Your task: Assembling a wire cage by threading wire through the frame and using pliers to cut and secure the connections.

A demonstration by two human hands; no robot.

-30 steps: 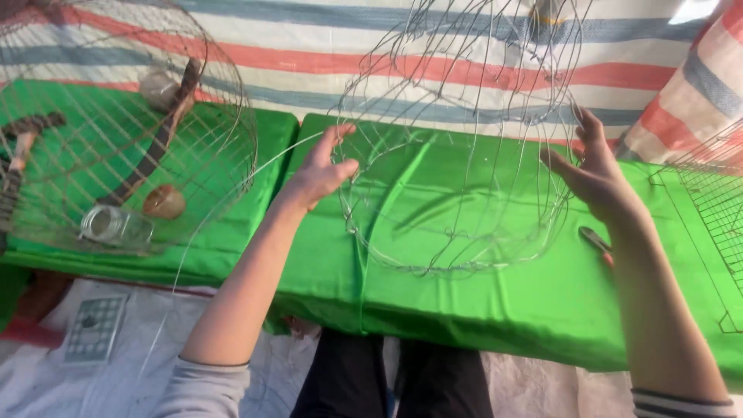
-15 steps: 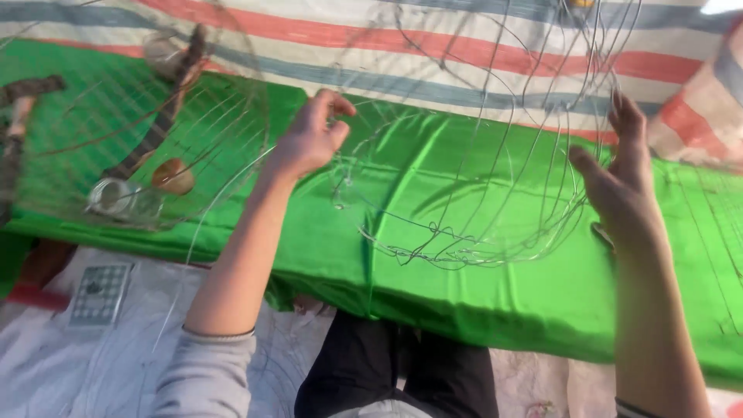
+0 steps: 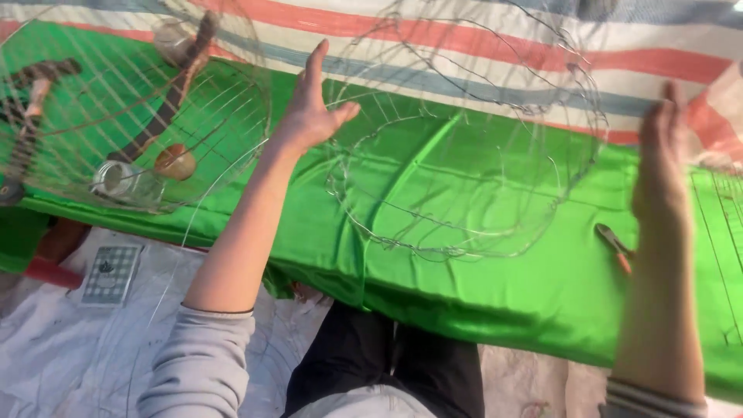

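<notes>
A large round wire frame (image 3: 464, 147) made of thin metal rings and spokes stands over the green cloth (image 3: 495, 286) in front of me. My left hand (image 3: 309, 108) is raised against its left side, fingers spread and pointing up, pressing on the wires. My right hand (image 3: 662, 170) is flat against its right side, fingers up. The frame is held between both palms. A small pair of pliers (image 3: 615, 246) with orange handles lies on the cloth below my right hand.
A second wire dome (image 3: 131, 108) stands at the left over a dark curved stick (image 3: 166, 101), a glass jar (image 3: 124, 179) and a brown round object (image 3: 175, 161). A striped tarp (image 3: 480, 46) lies behind. A patterned card (image 3: 110, 272) rests on white sheeting below.
Both hands have moved upward along the frame's sides, and the left fingers have opened from a curl to a flat spread. The view has tilted and shifted.
</notes>
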